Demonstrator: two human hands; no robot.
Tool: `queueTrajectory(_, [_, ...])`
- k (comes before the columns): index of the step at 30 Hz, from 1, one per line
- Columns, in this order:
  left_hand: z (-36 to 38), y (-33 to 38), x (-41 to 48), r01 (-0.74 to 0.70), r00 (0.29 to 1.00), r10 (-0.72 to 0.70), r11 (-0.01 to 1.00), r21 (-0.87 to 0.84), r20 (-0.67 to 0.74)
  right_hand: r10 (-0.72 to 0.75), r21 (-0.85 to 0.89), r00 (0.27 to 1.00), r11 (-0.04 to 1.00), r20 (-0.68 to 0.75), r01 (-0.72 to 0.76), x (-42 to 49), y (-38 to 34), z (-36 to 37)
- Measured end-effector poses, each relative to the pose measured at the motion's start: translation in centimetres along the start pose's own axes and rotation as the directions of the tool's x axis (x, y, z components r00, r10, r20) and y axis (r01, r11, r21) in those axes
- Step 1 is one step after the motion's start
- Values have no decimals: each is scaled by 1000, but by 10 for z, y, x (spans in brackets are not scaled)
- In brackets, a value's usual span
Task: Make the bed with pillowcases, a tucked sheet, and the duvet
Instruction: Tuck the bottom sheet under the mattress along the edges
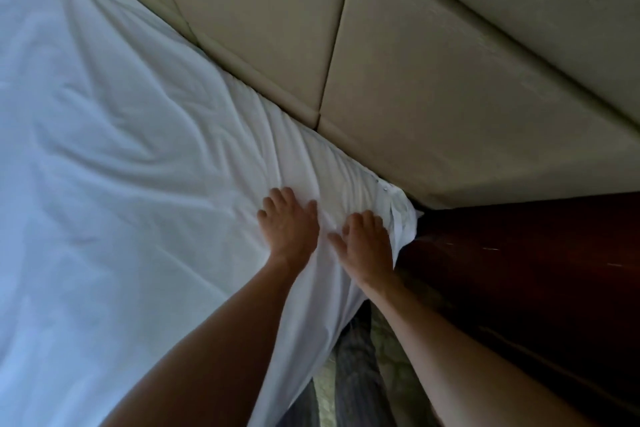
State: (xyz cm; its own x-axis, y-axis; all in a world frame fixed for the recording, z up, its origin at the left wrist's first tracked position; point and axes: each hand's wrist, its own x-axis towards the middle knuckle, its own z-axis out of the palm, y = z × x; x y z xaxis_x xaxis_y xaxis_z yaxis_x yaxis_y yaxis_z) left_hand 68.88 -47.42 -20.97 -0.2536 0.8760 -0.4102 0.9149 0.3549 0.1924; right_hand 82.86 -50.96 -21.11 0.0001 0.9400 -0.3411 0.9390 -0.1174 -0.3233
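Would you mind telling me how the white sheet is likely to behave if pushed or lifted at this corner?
The sheet is probably floppy: its edge hangs limp below the right hand. It likely bunches rather than slides when pushed, judging by the creases fanning from the left hand toward the headboard. It looks thin and light.

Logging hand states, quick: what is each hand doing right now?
Left hand: open, pressing flat on the white bedding.
Right hand: open, pressing the bedding near its corner.
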Motion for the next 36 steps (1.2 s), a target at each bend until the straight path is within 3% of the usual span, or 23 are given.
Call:
queueTrajectory(3, [2,1,7,-27,1000,27,1000,-9,10,20,50,996,998,84,-25,5,3,6])
queueTrajectory(10, [-2,-2,12,-110,994,109,991,-70,-24,-132,-36,987,990,86,135,6,16,6])
queueTrajectory(15, [-5,8,6,-157,988,157,982,-106,-14,-124,-76,986,988,114,133,2,27,-8])
queueTrajectory(20, [-4,3,10,-328,941,333,941,-87,57,-26,-38,995,999,99,29,-2,31,-4])
queueTrajectory(23, [0,-1,16,-353,928,356,935,-40,110,-27,-21,990,999,136,30,1,33,-1])
queueTrajectory(26, [5,8,6,-326,940,327,945,-21,98,34,139,993,989,113,-50,-8,32,5])
queueTrajectory(29, [21,18,-31,-341,937,343,939,-45,68,211,283,976,934,59,-219,-30,36,13])
queueTrajectory(33, [49,19,-89,-402,907,387,914,64,165,396,244,897,866,195,-436,-48,48,20])
queueTrajectory(36, [54,18,-99,-460,882,425,869,181,202,390,284,879,840,276,-462,-51,59,25])
